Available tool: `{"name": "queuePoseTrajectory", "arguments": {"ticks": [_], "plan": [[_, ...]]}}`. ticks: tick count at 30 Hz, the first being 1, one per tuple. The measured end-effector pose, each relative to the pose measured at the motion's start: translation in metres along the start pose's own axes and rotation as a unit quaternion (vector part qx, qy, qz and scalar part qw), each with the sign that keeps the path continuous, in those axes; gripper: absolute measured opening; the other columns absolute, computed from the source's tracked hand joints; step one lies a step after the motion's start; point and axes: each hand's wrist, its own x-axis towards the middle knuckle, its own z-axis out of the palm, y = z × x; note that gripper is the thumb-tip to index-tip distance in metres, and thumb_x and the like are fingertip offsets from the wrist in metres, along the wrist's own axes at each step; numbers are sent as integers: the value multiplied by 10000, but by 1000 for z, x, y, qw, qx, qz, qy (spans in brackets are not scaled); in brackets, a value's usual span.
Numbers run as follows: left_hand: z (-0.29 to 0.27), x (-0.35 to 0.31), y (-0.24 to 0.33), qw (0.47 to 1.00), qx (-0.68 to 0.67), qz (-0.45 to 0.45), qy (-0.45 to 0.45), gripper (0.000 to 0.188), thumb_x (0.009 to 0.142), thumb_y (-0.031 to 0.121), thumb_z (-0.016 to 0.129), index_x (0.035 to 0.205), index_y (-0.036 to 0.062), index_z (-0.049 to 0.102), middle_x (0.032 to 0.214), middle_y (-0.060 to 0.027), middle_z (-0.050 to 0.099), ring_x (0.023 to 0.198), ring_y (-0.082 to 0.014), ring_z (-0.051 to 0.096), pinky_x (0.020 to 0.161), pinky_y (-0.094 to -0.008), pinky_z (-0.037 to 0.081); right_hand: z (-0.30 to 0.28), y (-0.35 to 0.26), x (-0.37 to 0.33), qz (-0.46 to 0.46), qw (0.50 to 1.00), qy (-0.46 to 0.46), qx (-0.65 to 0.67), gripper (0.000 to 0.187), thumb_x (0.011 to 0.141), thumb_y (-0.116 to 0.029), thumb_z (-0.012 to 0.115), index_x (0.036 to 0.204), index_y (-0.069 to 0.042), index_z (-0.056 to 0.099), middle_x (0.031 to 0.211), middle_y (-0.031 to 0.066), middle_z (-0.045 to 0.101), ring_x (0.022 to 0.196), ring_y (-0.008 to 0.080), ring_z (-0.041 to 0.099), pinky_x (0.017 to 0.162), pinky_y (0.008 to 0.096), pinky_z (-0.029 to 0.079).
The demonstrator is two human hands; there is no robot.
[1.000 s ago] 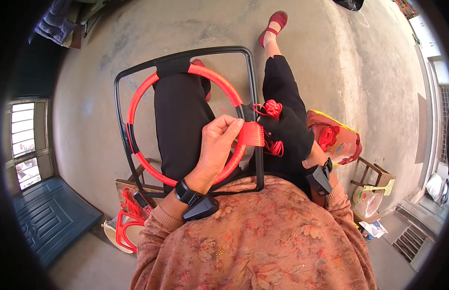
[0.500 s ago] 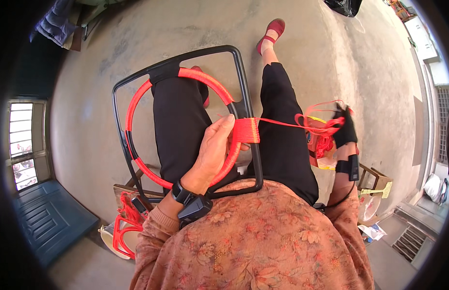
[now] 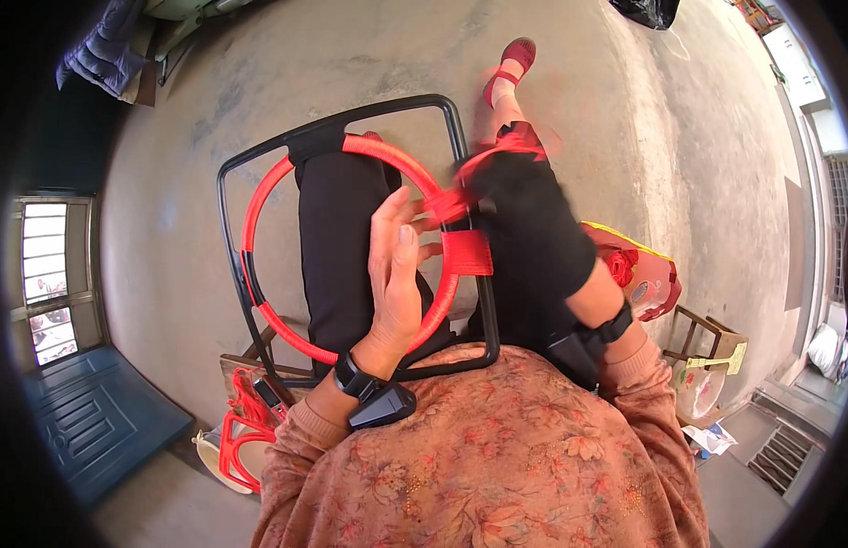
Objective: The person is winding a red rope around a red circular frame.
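A black tubular frame [image 3: 228, 219] with rounded corners rests across my lap. Inside it sits a ring [image 3: 260, 192], mostly wrapped in red cord, with black showing at the left and top. At the right, a flat red wrapped band [image 3: 468, 253] joins ring and frame. My left hand [image 3: 395, 288] is raised inside the ring, its fingers stretched and apart near the band. Over the frame's right bar, my black-gloved right hand [image 3: 529, 215] is blurred by motion. A bundle of loose red cord [image 3: 451, 204] is with it; its fingers cannot be made out clearly.
Right of my leg is a red bag [image 3: 657, 283] with a yellow edge and red cord inside. A wooden stool [image 3: 716, 342] stands behind it. At my left lie red cord and a red openwork piece [image 3: 237, 452]. A black plastic bag [image 3: 648, 11] lies far ahead.
My right hand has swung left from beside the bag to the frame, bringing the red cord. My left hand has let go of the wrapped band and opened its fingers.
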Motion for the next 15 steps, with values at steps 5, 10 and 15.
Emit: {"name": "queuePoseTrajectory", "arguments": {"ticks": [5, 10, 15], "plan": [[-4, 1, -7, 998, 15, -30, 52, 269, 965, 90, 505, 1216, -9, 505, 1045, -53, 606, 954, -116, 581, 789, -275, 509, -8, -23, -1, 27, 999, 41, 11, 279, 794, -97, 591, 1067, -48, 617, 1052, 89, 614, 970, 220, 622, 856, 315, 488], [-14, 5, -30, 996, 29, -73, 37, 196, 925, 22, 541, 1106, -17, 605, 989, -47, 645, 859, -87, 590, 754, -238, 476, 2, 11, -28, 260, 888, -62, 374, 215, 847, -91, 588, 1042, -4, 606, 992, 79, 611, 923, 178, 620, 790, 273, 494], [-14, 4, -25, 989, 28, -145, 7, 194, 954, 75, 540, 1107, -24, 606, 1004, -39, 646, 834, -80, 598, 751, -242, 484, 11, 16, -33, 330, 864, -74, 372, 253, 866, -126, 589, 1091, -9, 597, 1035, 88, 617, 962, 190, 610, 813, 289, 484]]}}
